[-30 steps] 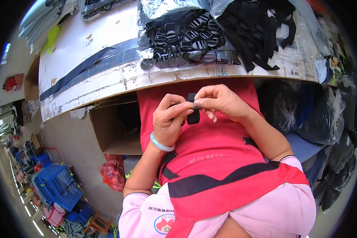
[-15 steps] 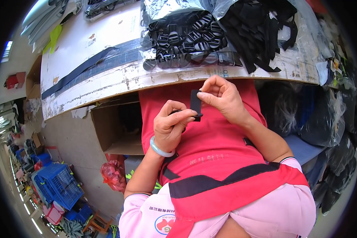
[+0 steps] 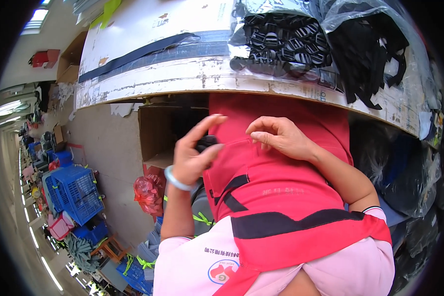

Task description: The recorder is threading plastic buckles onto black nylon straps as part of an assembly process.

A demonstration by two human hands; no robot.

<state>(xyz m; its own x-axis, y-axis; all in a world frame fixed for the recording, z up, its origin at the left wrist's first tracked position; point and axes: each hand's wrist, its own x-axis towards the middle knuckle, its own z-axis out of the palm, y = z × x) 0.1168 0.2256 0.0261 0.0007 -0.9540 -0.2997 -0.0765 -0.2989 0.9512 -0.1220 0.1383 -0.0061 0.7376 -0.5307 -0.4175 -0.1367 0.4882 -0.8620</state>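
Note:
A small black strap piece (image 3: 206, 143) sits in my left hand (image 3: 188, 155), between the thumb and the curled lower fingers. The index finger stretches away from it, and motion blurs the hand. Folded or bunched, the piece is partly hidden by the fingers. To its right, my right hand (image 3: 286, 139) hovers over the red apron (image 3: 281, 170), fingers curled and thumb close beneath them, with nothing visible in the grip. Beyond both hands, a clear bag of black plastic buckles (image 3: 286, 44) lies on the table.
The worn white tabletop (image 3: 153, 74) carries a long dark strap (image 3: 138, 56) at left and an open plastic bag of black strap pieces (image 3: 367, 54) at right. Below the table edge stands an open cardboard box (image 3: 155, 130). A red plastic bag (image 3: 149, 194) and blue crates (image 3: 74, 192) are at left.
My right hand has let go of the strap end and moved nearer me. My left hand has shifted left with the black piece, its index finger opened out. The view has turned leftward.

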